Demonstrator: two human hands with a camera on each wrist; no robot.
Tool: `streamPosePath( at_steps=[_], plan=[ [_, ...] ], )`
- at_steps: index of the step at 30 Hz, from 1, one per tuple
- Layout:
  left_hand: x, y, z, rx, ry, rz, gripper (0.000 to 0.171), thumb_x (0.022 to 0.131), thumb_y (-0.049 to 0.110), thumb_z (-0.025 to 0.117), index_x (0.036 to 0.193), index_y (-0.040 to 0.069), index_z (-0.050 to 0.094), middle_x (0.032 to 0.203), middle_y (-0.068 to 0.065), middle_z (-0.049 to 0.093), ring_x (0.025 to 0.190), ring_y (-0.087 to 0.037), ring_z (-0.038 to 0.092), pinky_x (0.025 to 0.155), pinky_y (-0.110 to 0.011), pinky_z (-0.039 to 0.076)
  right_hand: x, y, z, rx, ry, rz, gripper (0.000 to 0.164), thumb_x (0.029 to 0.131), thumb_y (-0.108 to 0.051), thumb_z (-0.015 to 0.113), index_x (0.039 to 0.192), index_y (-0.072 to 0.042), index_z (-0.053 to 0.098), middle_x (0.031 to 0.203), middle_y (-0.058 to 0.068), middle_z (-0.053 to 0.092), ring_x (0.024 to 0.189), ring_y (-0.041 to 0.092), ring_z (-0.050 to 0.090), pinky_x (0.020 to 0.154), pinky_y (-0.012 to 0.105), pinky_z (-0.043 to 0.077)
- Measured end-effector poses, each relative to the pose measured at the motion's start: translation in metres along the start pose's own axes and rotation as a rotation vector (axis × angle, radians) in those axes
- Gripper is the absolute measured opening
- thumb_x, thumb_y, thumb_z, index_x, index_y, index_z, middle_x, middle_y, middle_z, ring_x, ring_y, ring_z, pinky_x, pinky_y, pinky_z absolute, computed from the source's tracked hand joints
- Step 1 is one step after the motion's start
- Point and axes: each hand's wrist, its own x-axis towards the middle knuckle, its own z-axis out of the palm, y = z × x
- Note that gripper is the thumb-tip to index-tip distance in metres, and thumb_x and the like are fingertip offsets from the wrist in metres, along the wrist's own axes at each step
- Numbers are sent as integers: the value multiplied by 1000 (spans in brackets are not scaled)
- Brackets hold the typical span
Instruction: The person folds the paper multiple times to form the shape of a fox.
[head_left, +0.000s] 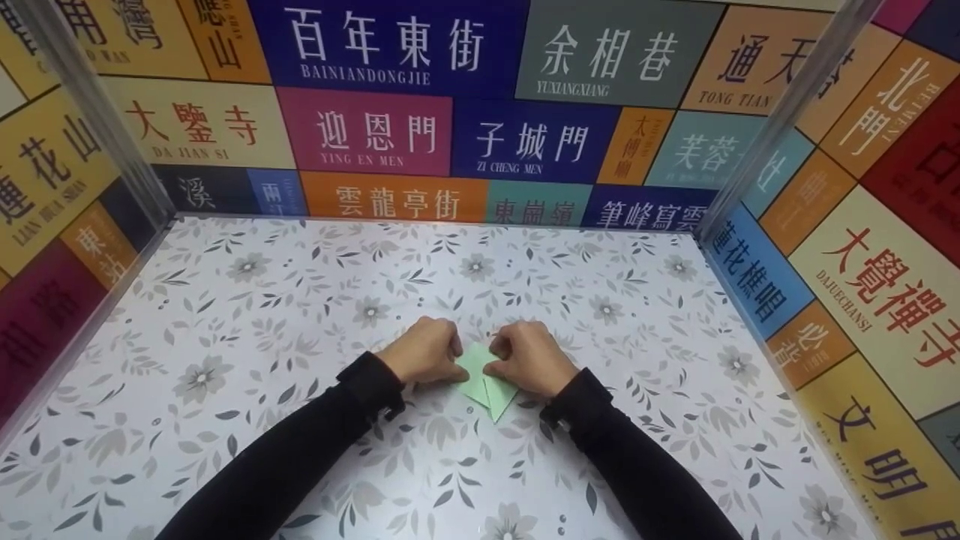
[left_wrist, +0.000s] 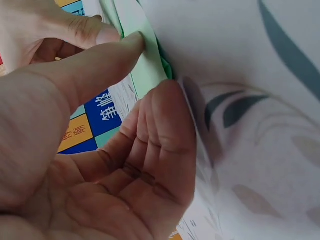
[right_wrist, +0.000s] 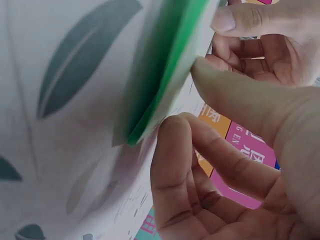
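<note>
A small piece of folded green paper [head_left: 475, 367] lies on the table between both hands, one pointed corner toward the person. My left hand [head_left: 427, 352] holds its left side. In the left wrist view the thumb presses on the pale green face of the paper [left_wrist: 150, 70], with curled fingers at its edge. From the right, my right hand [head_left: 532, 358] grips the other side. The right wrist view shows the thumb on top of the paper [right_wrist: 172, 82] and a bent index finger by its rim. A darker green underside shows along the slightly raised edge there.
The table [head_left: 300, 300] has a white cover printed with grey flowers and leaves. Panels of coloured blocks with large characters [head_left: 375, 135] stand at the back and both sides. Clear corner posts [head_left: 780, 112] rise at the back corners.
</note>
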Motion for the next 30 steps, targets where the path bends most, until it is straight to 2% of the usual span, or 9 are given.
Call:
streamPosePath(
  at_steps=[7, 10, 12, 15, 18, 20, 25, 27, 30],
  plan=[
    [1, 1, 2, -4, 10, -43, 31, 86, 26, 101, 102, 4, 86, 98, -10, 87, 83, -22, 75, 86, -40, 70, 0, 0, -1, 17, -14, 74, 24, 86, -11, 101, 100, -1, 85, 85, 7, 82, 73, 9, 67, 72, 29, 60],
    [3, 2, 3, 3, -4, -69, 25, 88, 26, 100, 90, 6, 85, 91, -7, 83, 76, -18, 67, 74, -34, 62, 1, -1, -1, 8, -17, 101, 23, 86, -14, 101, 99, -3, 86, 85, 3, 82, 71, 9, 67, 70, 28, 59],
    [5, 3, 2, 1, -26, -87, 27, 88, 25, 99, 78, 10, 79, 78, 0, 75, 67, -15, 58, 63, -29, 52, 1, -1, -1, -7, -14, 114, 23, 86, -16, 101, 98, -4, 86, 86, 2, 83, 70, 9, 66, 69, 29, 58],
    [9, 3, 1, -2, -65, -103, 49, 90, 26, 99, 59, 18, 62, 58, 8, 51, 53, -12, 43, 50, -27, 35, 1, 0, -2, -25, -25, 136, 24, 86, -20, 102, 98, -6, 86, 88, 1, 83, 70, 10, 66, 68, 30, 57],
    [10, 2, 2, -9, -85, -106, 61, 91, 27, 98, 54, 23, 49, 51, 12, 35, 48, -9, 35, 46, -26, 27, 1, 2, -2, -36, -44, 163, 26, 86, -21, 102, 99, -8, 84, 90, 0, 82, 71, 12, 65, 69, 30, 56],
    [9, 1, 3, -26, -85, -105, 58, 91, 26, 98, 59, 22, 50, 55, 12, 37, 51, -9, 39, 47, -25, 30, 1, 2, -3, -38, -57, 171, 27, 87, -22, 102, 99, -9, 83, 91, 0, 80, 73, 13, 65, 71, 30, 55],
    [4, -2, 3, -76, -39, -77, 29, 93, 24, 97, 93, 15, 69, 86, 3, 67, 77, -16, 62, 69, -28, 51, 0, 5, -8, -10, -67, 143, 25, 92, -20, 98, 99, -9, 77, 93, 2, 78, 77, 13, 63, 74, 31, 54],
    [3, -4, 2, -90, -10, -50, 27, 94, 23, 96, 103, 13, 72, 95, -2, 73, 83, -18, 66, 75, -30, 55, 0, 5, -11, 17, -65, 138, 23, 95, -19, 96, 100, -9, 75, 92, 3, 77, 77, 13, 62, 73, 31, 53],
    [4, -8, -1, -137, 40, -5, 26, 95, 21, 96, 107, 11, 74, 96, -4, 78, 84, -16, 68, 78, -31, 58, 0, 7, -17, 65, -54, 130, 22, 99, -19, 94, 105, -10, 75, 92, 3, 78, 77, 12, 65, 72, 29, 53]
  ],
)
